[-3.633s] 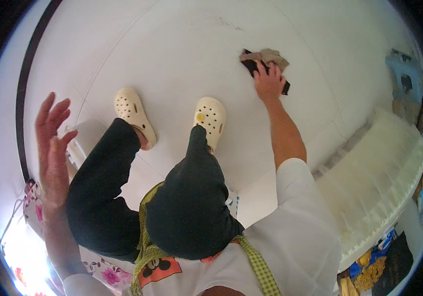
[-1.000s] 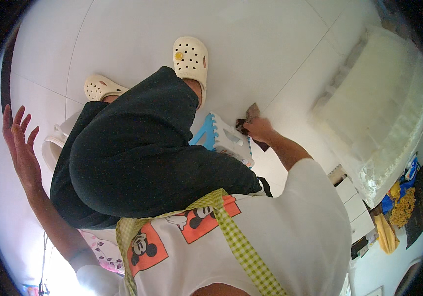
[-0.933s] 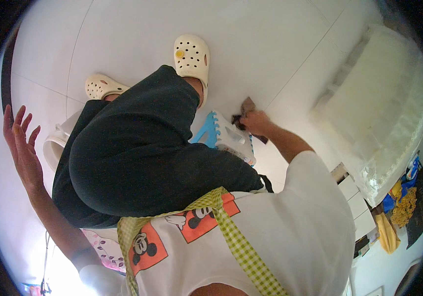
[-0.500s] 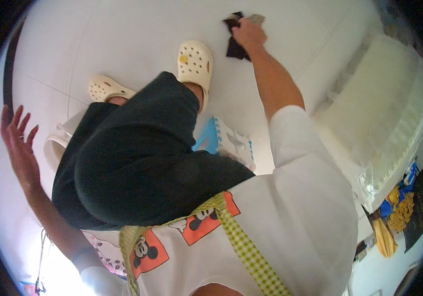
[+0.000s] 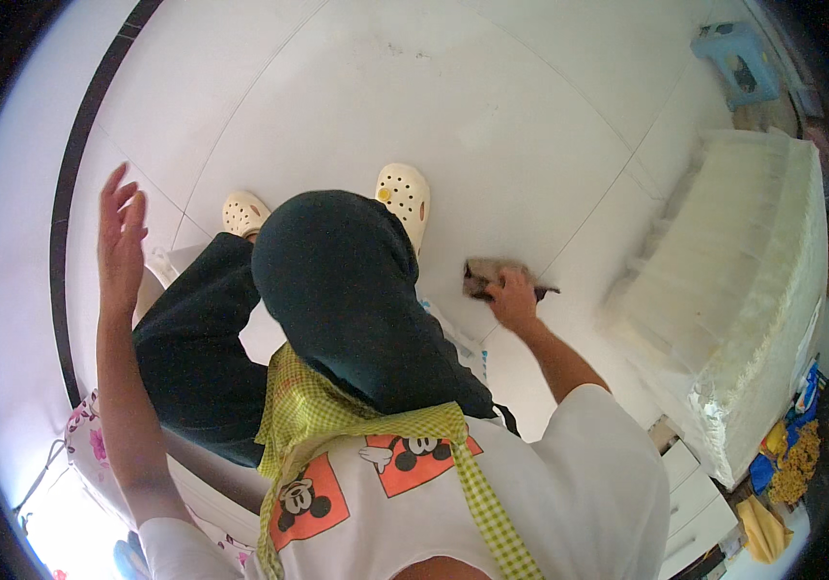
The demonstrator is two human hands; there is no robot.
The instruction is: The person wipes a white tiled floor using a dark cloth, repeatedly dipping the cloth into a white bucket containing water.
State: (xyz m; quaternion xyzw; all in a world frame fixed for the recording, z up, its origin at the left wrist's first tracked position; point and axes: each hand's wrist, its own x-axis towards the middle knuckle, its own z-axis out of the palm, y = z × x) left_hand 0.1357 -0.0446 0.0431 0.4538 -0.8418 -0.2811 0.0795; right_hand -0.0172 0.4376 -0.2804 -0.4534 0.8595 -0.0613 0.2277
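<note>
My right hand [image 5: 513, 298] is closed on a crumpled brown-grey and dark cloth [image 5: 485, 275]. The cloth appears to lie against the pale tiled floor [image 5: 472, 145], to the right of my cream clog [image 5: 401, 198]. My fingertips are partly lost in its folds. Out to the left, my left hand [image 5: 123, 237] is held up in the air with its fingers apart and nothing in it. My knees, in dark trousers, are bent between the two arms.
A long pale bulky thing in clear plastic [image 5: 714, 261] stands at the right. Beyond it is a light-blue stool [image 5: 738, 63]. White drawers [image 5: 695, 503] sit at the lower right, near a yellow cloth [image 5: 764, 530]. A white container is mostly hidden by my left leg.
My right hand has drawn the cloth nearer to me from far out on the floor. My left hand has shifted right in the picture. The view has shifted, bringing the blue stool into sight.
</note>
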